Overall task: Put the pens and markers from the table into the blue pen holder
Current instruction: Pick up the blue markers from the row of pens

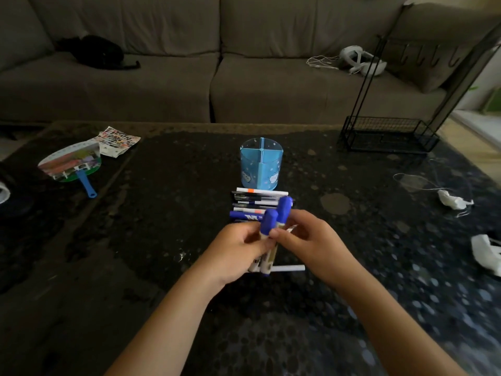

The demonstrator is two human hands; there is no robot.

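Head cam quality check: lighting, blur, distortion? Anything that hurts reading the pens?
Head view: dim room, table nearly black, so the dark pens in the row blend in; the blue pen holder and the markers' blue caps read clearly. Edges smear, worst at lower right; wide-angle bends the wire rack. Left hand and right hand are slightly soft.

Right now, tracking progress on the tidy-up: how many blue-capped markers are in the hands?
2. One blue-capped marker is in the left hand, the other beside it, gripped by the right hand. More pens lie on the table; some may be hidden.
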